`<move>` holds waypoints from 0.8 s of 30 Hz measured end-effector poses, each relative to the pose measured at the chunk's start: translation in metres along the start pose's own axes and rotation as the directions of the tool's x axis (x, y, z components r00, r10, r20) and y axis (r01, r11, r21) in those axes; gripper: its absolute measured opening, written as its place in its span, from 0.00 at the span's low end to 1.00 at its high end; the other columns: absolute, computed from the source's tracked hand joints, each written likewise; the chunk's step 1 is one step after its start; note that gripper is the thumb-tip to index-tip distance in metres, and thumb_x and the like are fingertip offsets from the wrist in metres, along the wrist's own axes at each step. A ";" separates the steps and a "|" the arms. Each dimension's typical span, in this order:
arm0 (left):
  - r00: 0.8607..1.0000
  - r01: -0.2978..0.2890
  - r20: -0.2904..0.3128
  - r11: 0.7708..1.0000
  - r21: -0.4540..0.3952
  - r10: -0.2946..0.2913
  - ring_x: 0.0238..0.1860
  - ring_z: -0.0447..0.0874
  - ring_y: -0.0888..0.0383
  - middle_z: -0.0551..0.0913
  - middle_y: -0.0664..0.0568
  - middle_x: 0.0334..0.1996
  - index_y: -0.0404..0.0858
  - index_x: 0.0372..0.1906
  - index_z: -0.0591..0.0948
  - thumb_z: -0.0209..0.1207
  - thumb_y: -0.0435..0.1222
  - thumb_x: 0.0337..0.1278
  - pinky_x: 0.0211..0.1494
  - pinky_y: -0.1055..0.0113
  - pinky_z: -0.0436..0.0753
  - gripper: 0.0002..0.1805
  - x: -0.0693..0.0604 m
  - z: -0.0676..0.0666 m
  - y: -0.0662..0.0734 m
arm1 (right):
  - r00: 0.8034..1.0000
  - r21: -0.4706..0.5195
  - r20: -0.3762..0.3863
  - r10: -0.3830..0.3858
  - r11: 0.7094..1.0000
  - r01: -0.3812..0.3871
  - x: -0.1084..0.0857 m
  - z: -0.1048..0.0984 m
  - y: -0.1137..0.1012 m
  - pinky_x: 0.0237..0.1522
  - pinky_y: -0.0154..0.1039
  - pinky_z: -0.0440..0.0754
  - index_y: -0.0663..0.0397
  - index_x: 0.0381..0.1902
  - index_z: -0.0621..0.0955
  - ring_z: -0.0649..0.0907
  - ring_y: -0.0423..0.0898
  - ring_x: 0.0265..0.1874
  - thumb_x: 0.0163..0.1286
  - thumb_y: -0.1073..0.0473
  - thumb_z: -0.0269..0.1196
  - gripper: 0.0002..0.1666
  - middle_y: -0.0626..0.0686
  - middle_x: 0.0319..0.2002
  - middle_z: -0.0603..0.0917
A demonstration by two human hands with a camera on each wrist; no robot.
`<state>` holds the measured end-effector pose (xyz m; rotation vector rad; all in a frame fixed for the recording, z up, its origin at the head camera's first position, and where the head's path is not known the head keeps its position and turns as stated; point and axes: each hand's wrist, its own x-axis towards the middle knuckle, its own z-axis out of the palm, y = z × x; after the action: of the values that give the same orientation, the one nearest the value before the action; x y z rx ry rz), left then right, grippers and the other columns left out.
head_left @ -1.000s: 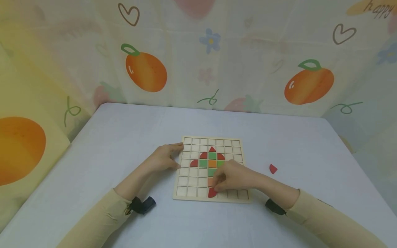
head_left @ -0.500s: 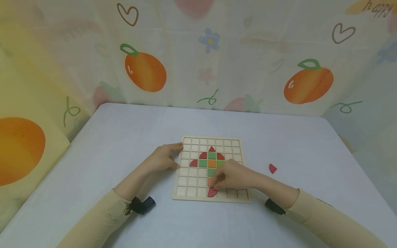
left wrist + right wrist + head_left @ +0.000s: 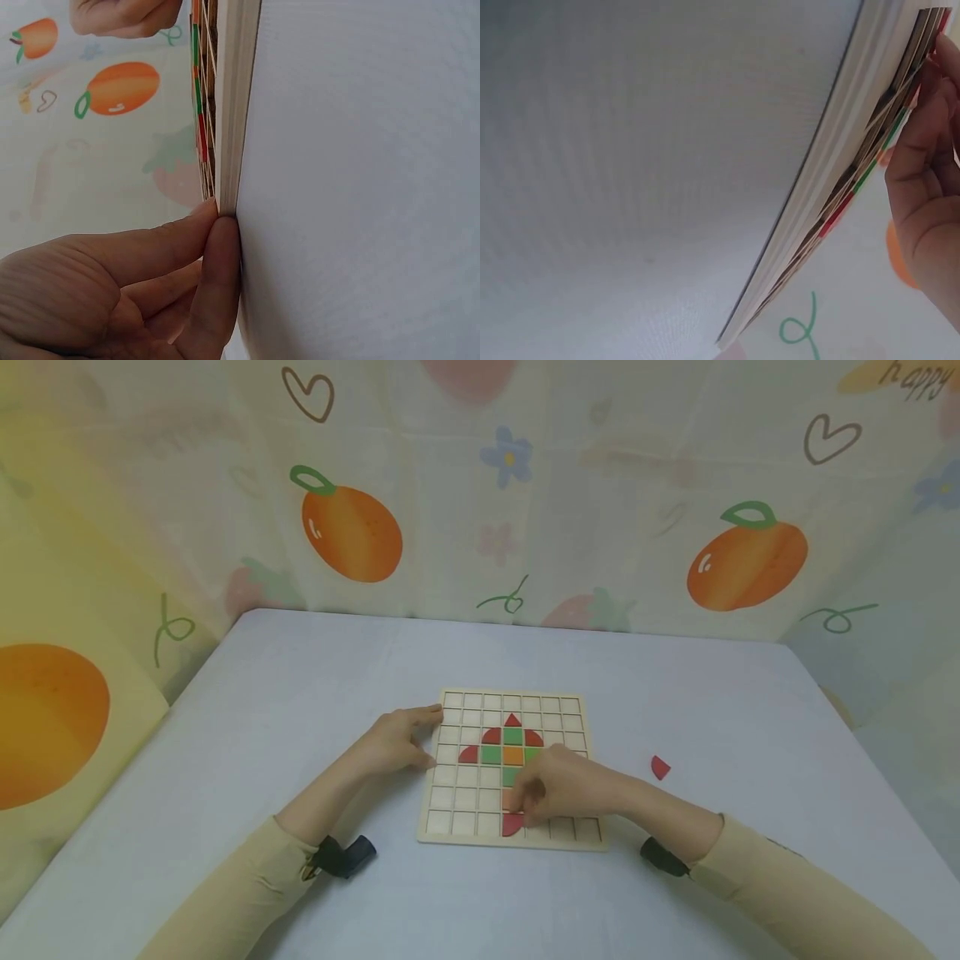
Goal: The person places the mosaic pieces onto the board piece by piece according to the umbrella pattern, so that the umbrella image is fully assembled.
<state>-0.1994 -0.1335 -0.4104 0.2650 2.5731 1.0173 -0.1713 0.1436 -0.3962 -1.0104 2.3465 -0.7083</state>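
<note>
A square wooden grid board [image 3: 465, 842] lies on the table, with red, green and orange pieces forming a rocket-like shape in its cells. My left hand [image 3: 393, 743] rests at the board's left edge, thumb and forefinger spread apart and touching the rim. Over the lower middle of the board, my right hand [image 3: 562, 785] has its fingers curled. Its thumb and forefinger pinch at a red quarter-circle piece [image 3: 512, 827] in the bottom row. That hand covers several cells to the right. In the right wrist view, the fingertips meet a red piece [image 3: 943, 21] at the board's near end.
A loose red quarter-circle piece [image 3: 660, 767] lies on the white table [image 3: 720, 710], right of the board. Behind the table hangs a fruit-printed cloth [image 3: 450, 510]. A dark wrist camera [image 3: 347, 857] sits under the left sleeve, another [image 3: 665, 860] under the right.
The red quarter-circle piece under my right fingers has turned slightly and sits more squarely in its bottom-row cell. The right fingertips have shifted a little; my left hand stays put.
</note>
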 end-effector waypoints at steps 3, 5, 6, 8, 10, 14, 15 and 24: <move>1.000 0.004 -0.001 1.000 -0.003 -0.004 0.22 0.72 0.59 0.62 0.49 0.77 0.37 0.72 0.68 0.70 0.29 0.45 0.32 0.69 0.75 0.44 0.000 0.000 0.000 | 1.000 0.006 -0.006 0.000 1.000 0.000 0.000 0.000 0.001 0.33 0.29 0.79 0.40 0.35 0.89 0.79 0.33 0.27 0.59 0.62 0.70 0.08 0.37 0.27 0.86; 1.000 0.004 -0.001 1.000 -0.002 -0.004 0.22 0.72 0.59 0.62 0.49 0.77 0.37 0.72 0.68 0.70 0.29 0.45 0.32 0.69 0.75 0.44 0.000 0.000 -0.001 | 1.000 0.010 -0.009 0.000 1.000 0.000 0.001 0.000 0.001 0.34 0.29 0.80 0.40 0.35 0.89 0.79 0.33 0.28 0.60 0.62 0.70 0.09 0.36 0.28 0.86; 1.000 0.004 -0.001 1.000 -0.001 -0.004 0.22 0.72 0.59 0.62 0.49 0.77 0.37 0.72 0.68 0.70 0.29 0.45 0.32 0.69 0.75 0.44 0.000 0.000 -0.001 | 1.000 0.013 -0.011 0.002 1.000 -0.002 0.000 0.000 0.001 0.35 0.30 0.80 0.39 0.35 0.89 0.80 0.33 0.29 0.60 0.61 0.70 0.09 0.36 0.29 0.86; 1.000 0.004 -0.002 1.000 0.000 -0.004 0.22 0.72 0.59 0.62 0.49 0.77 0.37 0.72 0.68 0.70 0.28 0.45 0.32 0.69 0.75 0.44 0.000 0.000 -0.001 | 1.000 0.017 -0.015 0.013 1.000 -0.013 0.000 -0.002 0.001 0.35 0.30 0.80 0.37 0.35 0.88 0.80 0.34 0.29 0.61 0.59 0.70 0.08 0.35 0.29 0.86; 1.000 0.002 -0.001 1.000 -0.002 -0.002 0.21 0.72 0.59 0.62 0.49 0.77 0.37 0.72 0.68 0.70 0.28 0.45 0.32 0.69 0.74 0.44 0.001 0.000 -0.001 | 0.999 0.013 -0.029 0.029 1.000 -0.028 -0.001 -0.006 0.001 0.36 0.31 0.80 0.35 0.36 0.88 0.81 0.35 0.30 0.62 0.57 0.70 0.07 0.34 0.29 0.86; 1.000 0.000 0.002 1.000 -0.010 0.000 0.22 0.70 0.59 0.62 0.49 0.77 0.37 0.72 0.68 0.70 0.28 0.45 0.32 0.69 0.73 0.43 0.002 0.001 -0.001 | 0.995 0.005 -0.082 0.055 0.998 -0.055 -0.008 -0.023 0.006 0.38 0.32 0.80 0.39 0.37 0.88 0.80 0.38 0.32 0.62 0.55 0.69 0.06 0.36 0.31 0.86; 1.000 0.000 0.003 1.000 -0.010 0.000 0.22 0.70 0.59 0.62 0.48 0.77 0.37 0.72 0.68 0.70 0.28 0.45 0.32 0.69 0.73 0.43 0.002 0.001 -0.001 | 0.993 0.002 -0.095 0.064 0.998 -0.064 -0.010 -0.029 0.009 0.38 0.32 0.80 0.40 0.38 0.88 0.80 0.38 0.33 0.62 0.56 0.69 0.06 0.37 0.31 0.86; 1.000 -0.003 -0.002 1.000 0.000 0.003 0.24 0.69 0.58 0.63 0.48 0.77 0.37 0.72 0.68 0.69 0.28 0.45 0.31 0.69 0.72 0.43 0.000 0.001 0.000 | 0.966 -0.040 -0.146 0.216 0.974 -0.223 -0.047 -0.077 0.051 0.38 0.35 0.80 0.46 0.39 0.86 0.80 0.42 0.34 0.62 0.58 0.68 0.07 0.43 0.30 0.85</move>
<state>-0.1994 -0.1335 -0.4111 0.2676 2.5755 1.0190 -0.2162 0.2301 -0.3599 -0.7272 2.5632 -0.6480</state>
